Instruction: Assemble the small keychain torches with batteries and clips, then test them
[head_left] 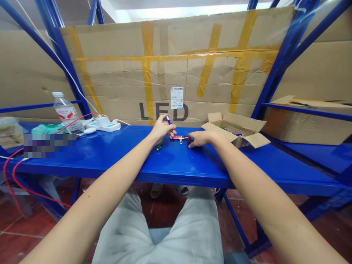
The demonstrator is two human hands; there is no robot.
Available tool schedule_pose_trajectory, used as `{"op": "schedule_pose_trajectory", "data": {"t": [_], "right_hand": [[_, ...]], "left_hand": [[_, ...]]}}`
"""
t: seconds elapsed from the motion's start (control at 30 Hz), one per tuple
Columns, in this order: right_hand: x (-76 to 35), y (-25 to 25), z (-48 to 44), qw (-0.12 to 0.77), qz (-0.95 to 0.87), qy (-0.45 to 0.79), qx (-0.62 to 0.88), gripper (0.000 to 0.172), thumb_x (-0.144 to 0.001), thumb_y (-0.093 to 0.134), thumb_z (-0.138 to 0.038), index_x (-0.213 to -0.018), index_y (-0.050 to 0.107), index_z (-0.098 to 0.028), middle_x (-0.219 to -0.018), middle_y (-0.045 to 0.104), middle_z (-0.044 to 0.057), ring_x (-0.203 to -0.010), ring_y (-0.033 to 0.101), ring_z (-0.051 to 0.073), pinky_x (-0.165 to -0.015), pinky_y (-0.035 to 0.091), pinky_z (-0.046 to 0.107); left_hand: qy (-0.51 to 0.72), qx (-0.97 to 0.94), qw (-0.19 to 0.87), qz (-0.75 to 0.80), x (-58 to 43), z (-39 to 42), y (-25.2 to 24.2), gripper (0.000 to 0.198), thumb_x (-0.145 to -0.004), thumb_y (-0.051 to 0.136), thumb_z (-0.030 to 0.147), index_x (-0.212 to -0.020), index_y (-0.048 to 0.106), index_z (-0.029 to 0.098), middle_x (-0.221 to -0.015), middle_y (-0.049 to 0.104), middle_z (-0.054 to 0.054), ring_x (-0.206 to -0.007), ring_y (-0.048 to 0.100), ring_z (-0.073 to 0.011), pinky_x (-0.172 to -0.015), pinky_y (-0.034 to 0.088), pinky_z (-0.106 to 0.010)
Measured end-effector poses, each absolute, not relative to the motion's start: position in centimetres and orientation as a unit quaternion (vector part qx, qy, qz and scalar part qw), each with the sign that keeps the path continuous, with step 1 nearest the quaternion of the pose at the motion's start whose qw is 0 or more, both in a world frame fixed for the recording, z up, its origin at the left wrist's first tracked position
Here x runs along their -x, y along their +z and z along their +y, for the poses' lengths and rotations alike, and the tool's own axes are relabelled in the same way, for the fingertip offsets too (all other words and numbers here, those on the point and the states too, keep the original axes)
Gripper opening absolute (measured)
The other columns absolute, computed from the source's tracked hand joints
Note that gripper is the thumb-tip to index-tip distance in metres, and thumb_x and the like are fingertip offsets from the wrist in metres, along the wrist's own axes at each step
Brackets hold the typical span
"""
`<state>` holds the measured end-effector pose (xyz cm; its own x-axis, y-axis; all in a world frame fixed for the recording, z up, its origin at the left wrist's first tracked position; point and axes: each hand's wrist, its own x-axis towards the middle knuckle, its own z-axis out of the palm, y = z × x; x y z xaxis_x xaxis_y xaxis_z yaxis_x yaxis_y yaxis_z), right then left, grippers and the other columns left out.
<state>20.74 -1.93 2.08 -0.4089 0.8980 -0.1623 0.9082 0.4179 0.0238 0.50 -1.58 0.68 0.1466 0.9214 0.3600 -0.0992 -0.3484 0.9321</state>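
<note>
My left hand (162, 131) is over the blue table (176, 165), its thumb and fingers closed on a small shiny purple metal tube (168, 120) that points up and away. Below that hand lies a green tube (159, 146) of similar size. Red metallic tubes (177, 138) lie between my two hands, with a small silver piece (180, 142) beside them. My right hand (198, 139) is bent down at the right end of the red tubes, its fingers curled together around something dark and small. What exactly it grips is hidden by the fingers.
An open cardboard box (236, 128) with several tubes stands right of my right hand. To the left are a water bottle (67, 113), a white power strip (106, 124) and red cables (13, 172). A large cardboard sheet (118, 80) and blue posts (275, 84) bound the table's back.
</note>
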Motion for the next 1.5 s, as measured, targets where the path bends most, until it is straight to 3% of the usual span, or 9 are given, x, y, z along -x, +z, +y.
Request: {"op": "schedule_pose_trajectory", "data": {"t": [0.27,0.37,0.47,0.6,0.83,1.03,1.2,1.3,1.5], "right_hand": [[-21.2,2.6,-2.3,-0.024,0.844,-0.063,-0.531,0.026,-0.074,0.075,-0.03,-0.099,0.076,-0.023,-0.099,0.076,0.006,-0.087,0.068,0.025,-0.072,0.047,0.031],[-21.1,3.0,-2.2,-0.173,0.836,-0.04,-0.518,0.017,-0.081,0.065,-0.024,-0.092,0.076,-0.018,-0.097,0.076,0.01,-0.087,0.066,0.025,-0.073,0.046,0.032],[-20.2,3.1,-2.2,-0.333,0.808,-0.086,-0.478,0.025,-0.087,0.056,-0.029,-0.092,0.074,-0.014,-0.093,0.075,0.011,-0.083,0.064,0.022,-0.072,0.046,0.03],[-18.5,2.4,-2.1,-0.427,0.794,-0.175,-0.396,0.025,-0.082,0.059,-0.034,-0.083,0.071,-0.012,-0.082,0.072,0.008,-0.074,0.06,0.017,-0.068,0.044,0.028],[-17.8,1.0,-1.1,-0.465,0.777,-0.2,-0.374,0.023,-0.074,0.06,-0.035,-0.064,0.063,-0.014,-0.057,0.055,-0.001,-0.059,0.046,0.013,-0.057,0.034,0.027],[-17.8,1.5,-1.8,-0.481,0.748,-0.24,-0.389,0.025,-0.074,0.063,-0.037,-0.067,0.065,-0.014,-0.061,0.058,0.0,-0.059,0.049,0.012,-0.058,0.038,0.027],[-17.9,2.1,-2.4,-0.514,0.718,-0.258,-0.392,0.015,-0.076,0.064,-0.027,-0.081,0.064,-0.014,-0.072,0.067,0.004,-0.06,0.056,0.012,-0.059,0.046,0.025],[-17.9,2.2,-2.5,-0.521,0.696,-0.271,-0.413,0.016,-0.076,0.068,-0.022,-0.087,0.059,-0.015,-0.067,0.066,0.003,-0.055,0.058,0.012,-0.053,0.046,0.024],[-17.9,1.9,-2.4,-0.52,0.695,-0.272,-0.414,0.022,-0.075,0.072,-0.019,-0.08,0.051,-0.018,-0.064,0.063,0.002,-0.051,0.058,0.012,-0.043,0.042,0.022]], "left_hand": [[0.508,-0.683,0.385,0.356,-0.6,-1.7,0.1,0.076,-0.08,0.068,0.01,-0.144,0.027,0.013,-0.058,0.06,0.006,-0.047,0.064,-0.0152,-0.051,0.05,-0.025],[0.483,-0.741,0.291,0.363,-0.7,-1.9,-0.3,0.075,-0.079,0.07,0.014,-0.143,0.032,0.016,-0.058,0.059,0.008,-0.045,0.062,-0.0135,-0.049,0.047,-0.023],[0.462,-0.788,0.208,0.351,-1.0,-2.2,-0.7,0.074,-0.078,0.07,0.016,-0.143,0.036,0.018,-0.062,0.059,0.008,-0.047,0.062,-0.0114,-0.05,0.046,-0.021],[0.446,-0.814,0.164,0.334,-1.4,-2.5,-0.8,0.073,-0.077,0.067,0.013,-0.144,0.036,0.016,-0.063,0.061,0.007,-0.052,0.064,-0.0121,-0.058,0.048,-0.023],[0.423,-0.828,0.15,0.336,-1.7,-2.8,-0.9,0.074,-0.077,0.065,0.014,-0.145,0.036,0.015,-0.06,0.063,0.006,-0.057,0.065,-0.0153,-0.062,0.049,-0.025],[0.432,-0.825,0.136,0.338,-1.7,-3.1,-0.7,0.064,-0.082,0.057,0.012,-0.144,0.039,0.018,-0.066,0.061,0.004,-0.057,0.06,-0.0135,-0.066,0.047,-0.025],[0.421,-0.84,0.076,0.335,-1.5,-3.2,-0.5,0.065,-0.082,0.052,0.007,-0.145,0.044,0.022,-0.073,0.058,0.003,-0.066,0.056,-0.0133,-0.073,0.045,-0.025],[0.417,-0.847,0.059,0.325,-1.4,-3.0,-0.5,0.067,-0.081,0.049,0.004,-0.146,0.045,0.021,-0.079,0.062,0.0,-0.077,0.059,-0.0158,-0.08,0.045,-0.027],[0.408,-0.853,0.053,0.32,-1.4,-2.7,-0.6,0.065,-0.081,0.047,0.002,-0.143,0.05,0.018,-0.088,0.067,-0.004,-0.088,0.063,-0.0186,-0.089,0.045,-0.03]]}}
